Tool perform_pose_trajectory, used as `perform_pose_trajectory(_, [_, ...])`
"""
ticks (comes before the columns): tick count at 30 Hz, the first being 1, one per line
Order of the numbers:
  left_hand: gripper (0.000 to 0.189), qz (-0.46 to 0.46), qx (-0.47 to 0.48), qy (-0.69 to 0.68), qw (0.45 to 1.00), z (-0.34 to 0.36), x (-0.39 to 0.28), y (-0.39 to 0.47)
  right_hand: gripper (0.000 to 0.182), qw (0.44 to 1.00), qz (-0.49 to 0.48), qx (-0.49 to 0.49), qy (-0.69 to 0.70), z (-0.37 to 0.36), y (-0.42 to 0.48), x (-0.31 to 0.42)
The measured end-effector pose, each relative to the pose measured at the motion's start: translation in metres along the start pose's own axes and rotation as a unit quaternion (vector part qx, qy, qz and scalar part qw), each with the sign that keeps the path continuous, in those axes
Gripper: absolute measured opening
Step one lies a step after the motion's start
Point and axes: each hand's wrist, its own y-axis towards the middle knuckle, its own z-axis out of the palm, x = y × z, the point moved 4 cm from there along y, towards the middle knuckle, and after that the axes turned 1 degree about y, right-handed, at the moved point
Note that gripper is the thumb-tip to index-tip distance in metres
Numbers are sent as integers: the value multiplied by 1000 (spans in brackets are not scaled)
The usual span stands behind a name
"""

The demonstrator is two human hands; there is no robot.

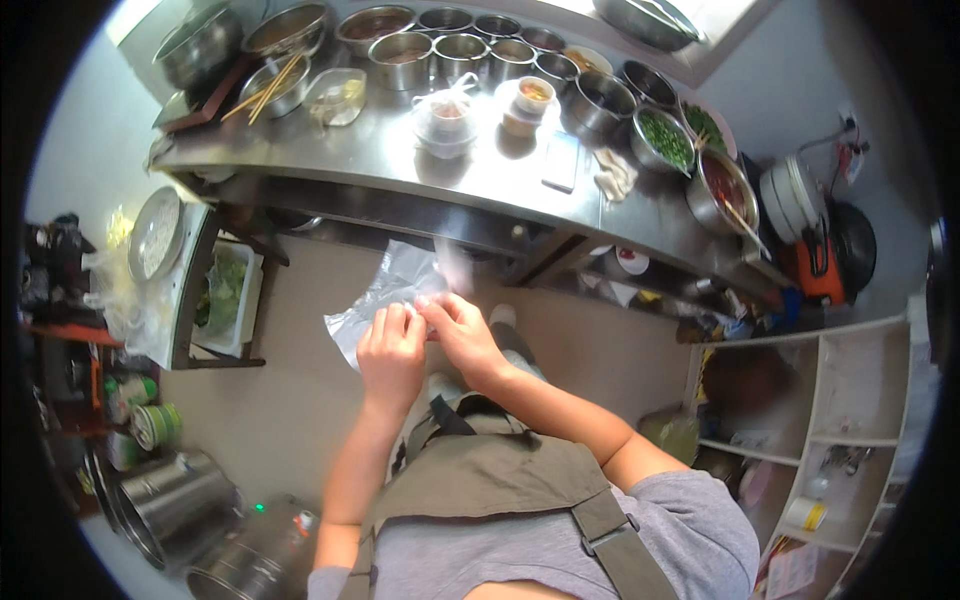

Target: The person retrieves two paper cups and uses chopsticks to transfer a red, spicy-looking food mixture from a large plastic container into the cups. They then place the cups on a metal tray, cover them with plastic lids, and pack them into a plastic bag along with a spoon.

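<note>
My left hand point(391, 346) and my right hand point(459, 328) meet in front of my apron, with their fingertips pinching the edge of a thin clear plastic bag point(386, 289). The bag spreads out beyond my fingers, above the floor. A blurred whitish part shows just past my right fingertips; I cannot tell what it is. On the steel counter point(495, 169) ahead stand a tied plastic bag with lidded tubs point(445, 124) and a small open cup of food point(535, 91) on top of another container. A phone point(561, 161) lies to their right, beside a crumpled cloth point(615, 175).
Steel pots point(401, 60) line the counter's back. A bowl of chopped greens point(664, 140) and a pot of red sauce point(721, 193) stand at right. Chopsticks point(276, 88) rest across a bowl at left. A side table point(184, 300) is left, a white shelf unit point(814, 390) right.
</note>
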Motion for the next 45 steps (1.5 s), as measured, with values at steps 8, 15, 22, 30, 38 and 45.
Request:
perform_pose_trajectory(8, [33, -193, 76, -353, 912, 31, -2, -11, 6, 995, -80, -39, -55, -46, 20, -5])
perform_pose_trajectory(15, [18, -388, 129, -585, 700, 72, 9, -13, 15, 915, -258, -25, -308, -49, 18, 9])
perform_pose_trajectory(22, [9, -366, 158, -585, 707, 95, 16, 7, 15, 913, -182, 56, -362, -73, 39, 25])
perform_pose_trajectory(30, [10, -251, 194, -281, 906, 120, 9, 76, 20, 974, -154, -66, -152, -165, 101, 51])
perform_pose_trajectory(38, [23, -379, 244, -171, 876, 192, 53, 93, 21, 972, -130, -193, -27, -264, 163, 97])
perform_pose_trajectory(45, [22, 20, 100, -171, 980, 156, -103, 260, 41, 950, -133, 73, -274, -266, 206, 137])
